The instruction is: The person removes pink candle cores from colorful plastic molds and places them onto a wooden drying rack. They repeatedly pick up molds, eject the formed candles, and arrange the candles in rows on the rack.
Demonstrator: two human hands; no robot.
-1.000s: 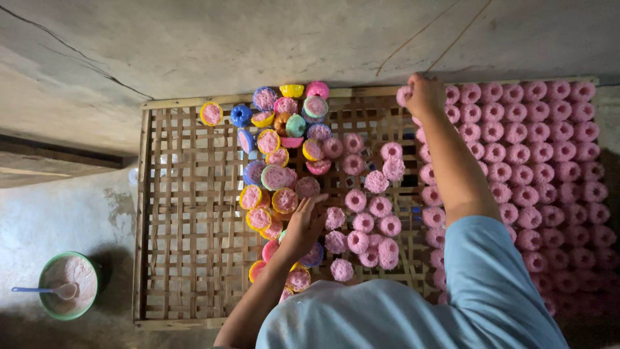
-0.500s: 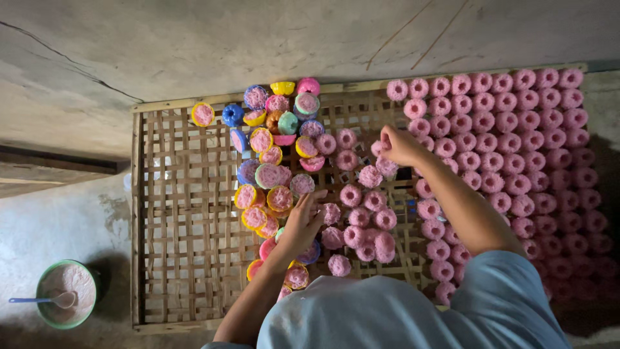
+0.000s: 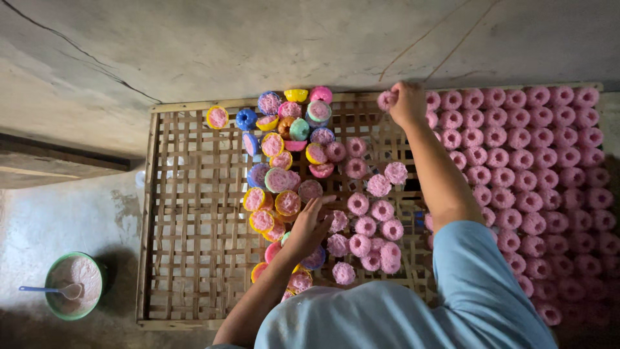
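Note:
A woven bamboo tray [image 3: 194, 258] holds many small round pink cakes. Several loose pink cakes [image 3: 371, 226] lie in its middle. Beside them is a heap of coloured plastic cup moulds [image 3: 284, 161], some with pink filling. Neat rows of pink cakes [image 3: 536, 161] cover the tray's right part. My right hand [image 3: 408, 103] is stretched to the far edge, fingers closed on one pink cake [image 3: 387, 99] at the left end of the rows. My left hand [image 3: 311, 223] rests, fingers spread, on the moulds and cakes near the heap's lower end.
A green bowl [image 3: 57, 311] of pale pink powder with a blue spoon [image 3: 45, 289] stands on the concrete floor, left of the tray. Bare grey concrete lies beyond the tray's far edge. My light blue sleeve [image 3: 478, 271] covers part of the tray.
My right hand dropped from the far edge to the loose cakes, then went back to the far edge with a pink cake in it. My left hand stayed on the heap.

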